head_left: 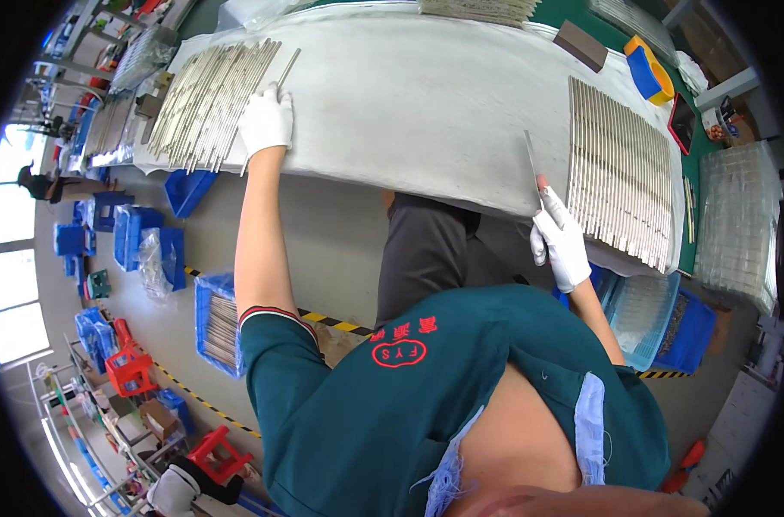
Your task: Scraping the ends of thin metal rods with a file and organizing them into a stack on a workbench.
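Note:
My left hand (267, 121), in a white glove, is closed on a slim metal rod (291, 65) at the right edge of a loose pile of rods (204, 108). The pile lies on the white-covered table (426, 103), its rods slanting side by side. My right hand (564, 244), also gloved but with a bare fingertip showing, grips a thin, straight metal strip (530, 155) that points up and away from me. Just right of that hand, a neat row of metal rods (620, 177) lies parallel on the cloth.
A brown block (580, 46), a blue-and-yellow tape roll (649, 71) and a red-edged phone (682, 123) lie at the far right. Clear plastic trays (738, 220) stand beyond. Blue bins (215, 323) sit on the floor. Another person (60, 184) stands at the far left.

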Demonstrator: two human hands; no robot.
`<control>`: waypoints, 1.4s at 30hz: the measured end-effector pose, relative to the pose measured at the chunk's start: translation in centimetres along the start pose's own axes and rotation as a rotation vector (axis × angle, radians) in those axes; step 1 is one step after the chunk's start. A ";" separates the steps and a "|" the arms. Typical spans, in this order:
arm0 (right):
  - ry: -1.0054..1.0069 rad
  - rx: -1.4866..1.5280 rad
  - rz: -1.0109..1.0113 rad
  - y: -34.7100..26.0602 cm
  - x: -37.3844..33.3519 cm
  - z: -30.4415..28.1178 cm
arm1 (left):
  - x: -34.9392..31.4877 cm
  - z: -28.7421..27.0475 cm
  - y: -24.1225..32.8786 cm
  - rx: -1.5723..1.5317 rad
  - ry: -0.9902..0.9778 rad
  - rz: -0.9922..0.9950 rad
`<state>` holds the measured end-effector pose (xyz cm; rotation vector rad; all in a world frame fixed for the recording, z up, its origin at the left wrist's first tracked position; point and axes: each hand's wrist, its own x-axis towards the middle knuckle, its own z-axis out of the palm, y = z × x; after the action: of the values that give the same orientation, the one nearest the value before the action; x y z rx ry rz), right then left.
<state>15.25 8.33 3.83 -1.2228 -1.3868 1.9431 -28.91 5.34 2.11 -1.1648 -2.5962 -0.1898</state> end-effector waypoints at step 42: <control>-0.034 -0.252 0.079 -0.7 -0.4 -1.1 | -18.7 -6.4 13.6 -1.495 -1.289 -0.327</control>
<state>16.29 8.86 4.52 -1.3818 -1.6636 1.8920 -5.60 -0.37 2.35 -1.3805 -3.6190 -2.5181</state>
